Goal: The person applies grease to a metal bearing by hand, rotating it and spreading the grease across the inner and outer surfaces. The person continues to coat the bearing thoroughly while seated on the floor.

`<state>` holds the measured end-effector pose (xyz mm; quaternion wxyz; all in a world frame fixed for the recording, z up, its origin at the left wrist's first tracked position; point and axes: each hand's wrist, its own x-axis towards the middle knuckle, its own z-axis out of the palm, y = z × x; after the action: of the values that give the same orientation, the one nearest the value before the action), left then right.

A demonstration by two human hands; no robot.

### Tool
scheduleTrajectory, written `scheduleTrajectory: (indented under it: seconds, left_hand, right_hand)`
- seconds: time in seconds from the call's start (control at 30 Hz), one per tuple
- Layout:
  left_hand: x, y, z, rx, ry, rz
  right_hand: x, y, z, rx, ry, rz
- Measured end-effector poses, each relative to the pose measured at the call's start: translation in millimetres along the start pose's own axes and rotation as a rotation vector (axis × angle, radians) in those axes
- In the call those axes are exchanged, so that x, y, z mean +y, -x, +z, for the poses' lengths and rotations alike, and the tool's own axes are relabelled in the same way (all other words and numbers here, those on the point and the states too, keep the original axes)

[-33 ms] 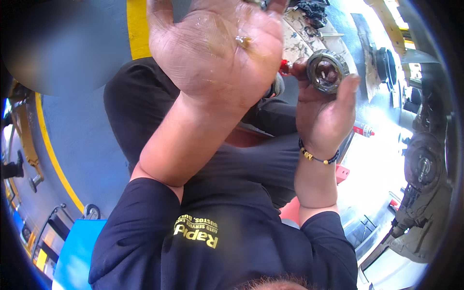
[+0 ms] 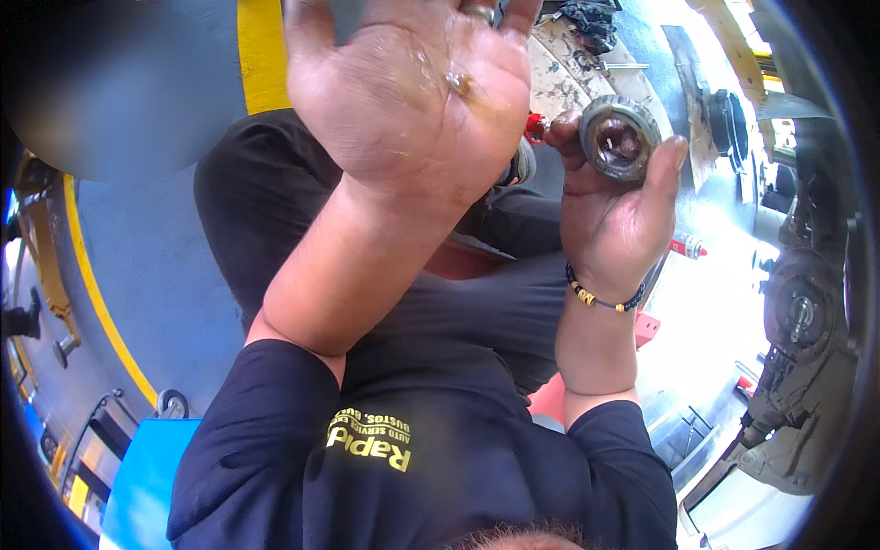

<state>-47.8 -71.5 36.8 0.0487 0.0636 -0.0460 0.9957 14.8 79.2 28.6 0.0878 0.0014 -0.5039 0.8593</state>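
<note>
**A:** The metal ring (image 2: 620, 137), where is it?

**B:** In the upper right of the frame. It is round and grey, with a dark hole in the middle. The right hand (image 2: 610, 215) holds it up.

**A:** How does the grip sit on it?

**B:** The grip is closed on the ring. The thumb presses on its right edge and the fingers wrap around its left edge and back. The ring sits at the top of the hand, above the palm.

**A:** And the other hand?

**B:** The left hand (image 2: 408, 92) is in the upper middle of the frame. Its grip is spread wide, palm facing us. It holds nothing. The palm looks wet and shiny, with a small blob of grease (image 2: 458, 84) on it. It is just left of the ring, not touching it.

**A:** What else is there?

**B:** A beaded bracelet (image 2: 600, 298) on the right wrist. A blue floor (image 2: 147, 275) with a yellow line (image 2: 101, 321) on the left. A big metal car part (image 2: 797, 316) at the right edge.
</note>
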Motion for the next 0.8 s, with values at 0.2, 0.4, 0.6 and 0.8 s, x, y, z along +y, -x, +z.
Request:
scheduleTrajectory:
  seconds: [0.2, 0.4, 0.6, 0.8]
  left_hand:
    - [-19.1, 8.1, -14.5, -0.001, 0.104, -0.094]
    - [-16.9, 11.1, -7.8, 0.118, 0.167, -0.189]
    - [-11.5, 4.9, -17.4, -0.011, 0.210, -0.156]
    - [-18.4, 5.5, -1.0, 0.094, 0.106, -0.127]
  right_hand:
    - [-1.5, -10.7, 14.7, 0.130, 0.143, -0.087]
    - [4.1, -15.4, 36.6, 0.079, 0.315, -0.197]
    - [3.4, -23.2, 43.2, 0.041, 0.218, -0.118]
    - [-6.0, -31.0, 45.8, 0.081, 0.480, -0.165]
